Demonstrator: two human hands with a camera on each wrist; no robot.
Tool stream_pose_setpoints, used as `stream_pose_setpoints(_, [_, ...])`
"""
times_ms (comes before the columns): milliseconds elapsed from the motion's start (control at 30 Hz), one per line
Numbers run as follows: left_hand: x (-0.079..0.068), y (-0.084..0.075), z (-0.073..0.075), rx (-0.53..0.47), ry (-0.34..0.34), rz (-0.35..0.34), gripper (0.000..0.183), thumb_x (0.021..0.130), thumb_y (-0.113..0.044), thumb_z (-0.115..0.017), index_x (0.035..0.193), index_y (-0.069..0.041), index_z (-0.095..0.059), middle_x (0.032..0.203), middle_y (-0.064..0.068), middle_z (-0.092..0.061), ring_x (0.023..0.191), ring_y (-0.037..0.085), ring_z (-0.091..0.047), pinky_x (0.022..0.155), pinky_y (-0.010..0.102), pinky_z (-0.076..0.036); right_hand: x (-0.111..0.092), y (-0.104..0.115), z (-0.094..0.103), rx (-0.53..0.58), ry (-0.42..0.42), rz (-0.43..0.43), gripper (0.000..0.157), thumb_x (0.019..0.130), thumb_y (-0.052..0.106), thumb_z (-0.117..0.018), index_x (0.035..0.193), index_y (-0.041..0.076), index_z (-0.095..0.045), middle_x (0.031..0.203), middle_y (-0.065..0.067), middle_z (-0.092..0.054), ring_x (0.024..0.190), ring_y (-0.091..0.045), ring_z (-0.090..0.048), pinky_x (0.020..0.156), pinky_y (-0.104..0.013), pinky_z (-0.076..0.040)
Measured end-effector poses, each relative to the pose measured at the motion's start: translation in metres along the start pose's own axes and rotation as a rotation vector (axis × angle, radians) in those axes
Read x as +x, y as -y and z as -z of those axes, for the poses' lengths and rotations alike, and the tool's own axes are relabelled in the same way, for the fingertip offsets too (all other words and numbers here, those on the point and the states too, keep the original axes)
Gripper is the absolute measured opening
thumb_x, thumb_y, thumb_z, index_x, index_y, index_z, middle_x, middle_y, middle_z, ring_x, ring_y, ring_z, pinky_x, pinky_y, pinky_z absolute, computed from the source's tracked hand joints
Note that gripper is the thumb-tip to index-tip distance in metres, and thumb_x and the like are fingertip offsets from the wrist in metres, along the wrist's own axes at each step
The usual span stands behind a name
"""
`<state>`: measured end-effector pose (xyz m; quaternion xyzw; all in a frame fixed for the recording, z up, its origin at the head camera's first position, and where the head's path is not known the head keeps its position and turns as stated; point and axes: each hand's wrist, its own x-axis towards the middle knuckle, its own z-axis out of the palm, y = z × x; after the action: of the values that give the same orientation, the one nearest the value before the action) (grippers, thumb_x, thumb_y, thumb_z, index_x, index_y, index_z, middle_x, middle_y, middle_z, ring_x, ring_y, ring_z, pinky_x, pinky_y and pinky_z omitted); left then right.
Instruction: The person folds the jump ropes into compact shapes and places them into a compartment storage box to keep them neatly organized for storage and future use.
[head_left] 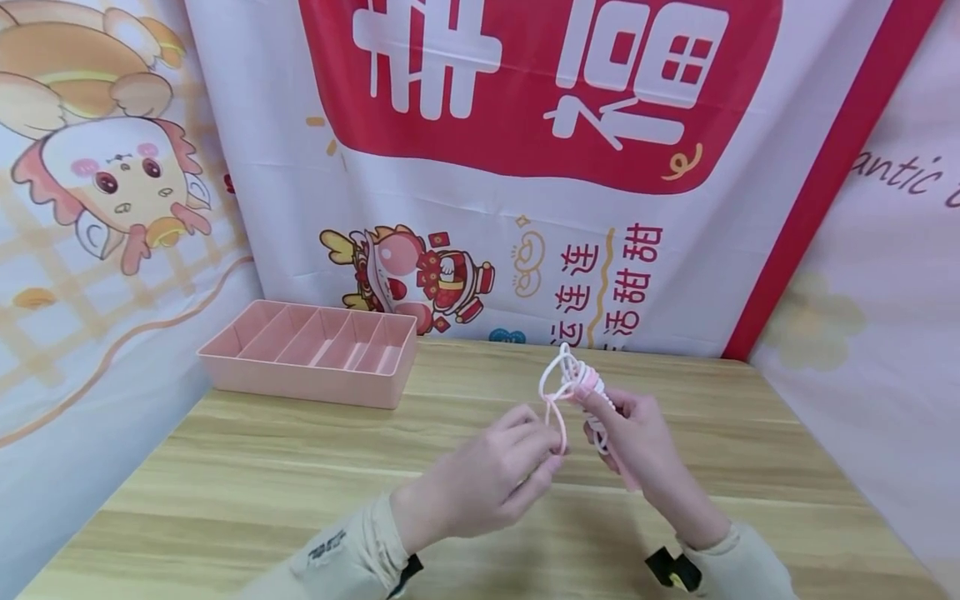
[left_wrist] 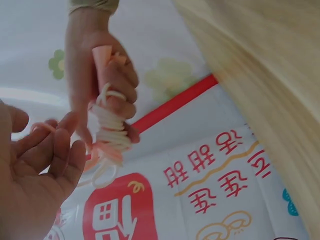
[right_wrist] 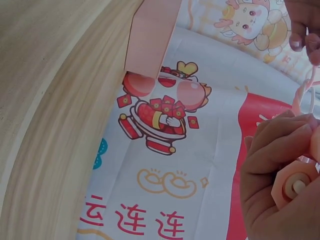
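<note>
A jump rope [head_left: 591, 380] with white and pink cord is wound into a bundle above the table. My right hand [head_left: 641, 437] grips this bundle together with a pink handle [head_left: 624, 472]. The handle's flared end [left_wrist: 102, 54] sticks out of the fist in the left wrist view. A hexagonal pink end [right_wrist: 281, 192] shows between the fingers in the right wrist view. Just left of the bundle, my left hand [head_left: 495, 475] holds a loop of the cord [head_left: 562, 427] with curled fingers. White loops stand up from the top of the bundle.
A pink box [head_left: 300, 382] with several compartments stands at the table's back left. The wood-grain table [head_left: 315, 467] lies beneath both hands. Printed cloth sheets [head_left: 465, 196] hang behind the table and along both sides.
</note>
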<state>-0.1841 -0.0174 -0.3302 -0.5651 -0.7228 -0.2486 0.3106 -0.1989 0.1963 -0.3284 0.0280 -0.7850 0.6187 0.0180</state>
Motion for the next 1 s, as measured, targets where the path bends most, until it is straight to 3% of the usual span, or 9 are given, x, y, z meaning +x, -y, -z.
stream_pose_setpoints(233, [-0.011,-0.004,-0.017,-0.086,-0.146,0.07,0.017,0.106,-0.01,-0.044,0.099,-0.005,-0.058,0.084,-0.003,-0.059,0.081,0.008,-0.051,0.075,0.008,-0.043,-0.006,0.002,-0.006,0.003,-0.023,0.004,0.047,0.089,0.049,-0.069,0.096,0.003,-0.07,0.065,-0.014,-0.058,0.04,-0.015,-0.041,0.035,-0.025,-0.034])
stream_pose_setpoints(500, [-0.019,-0.003,-0.021,-0.208,-0.187,0.105,0.016,0.103,-0.013,-0.052,0.096,-0.008,-0.065,0.077,-0.009,-0.055,0.08,0.005,-0.049,0.069,0.01,-0.043,-0.004,0.004,-0.002,0.142,-0.065,-0.004,0.045,0.092,0.045,-0.068,0.106,0.003,-0.069,0.064,-0.01,-0.053,0.042,-0.013,-0.038,0.035,-0.023,-0.031])
stream_pose_setpoints(767, [-0.014,-0.003,-0.02,-0.094,-0.161,-0.032,0.012,0.1,-0.009,-0.057,0.093,-0.006,-0.065,0.075,-0.006,-0.056,0.077,0.008,-0.049,0.069,0.011,-0.041,-0.003,0.005,0.001,0.204,-0.081,0.014,0.045,0.092,0.043,-0.068,0.106,0.0,-0.067,0.063,-0.008,-0.051,0.043,-0.012,-0.037,0.036,-0.022,-0.031])
stream_pose_setpoints(1000, [-0.012,-0.007,-0.021,0.004,-0.124,-0.097,0.016,0.102,-0.01,-0.053,0.091,-0.005,-0.063,0.072,-0.006,-0.05,0.075,0.01,-0.048,0.069,0.015,-0.041,-0.002,0.003,0.005,0.23,-0.073,0.015,0.042,0.094,0.039,-0.068,0.105,-0.001,-0.067,0.064,-0.007,-0.054,0.043,-0.011,-0.039,0.037,-0.021,-0.033])
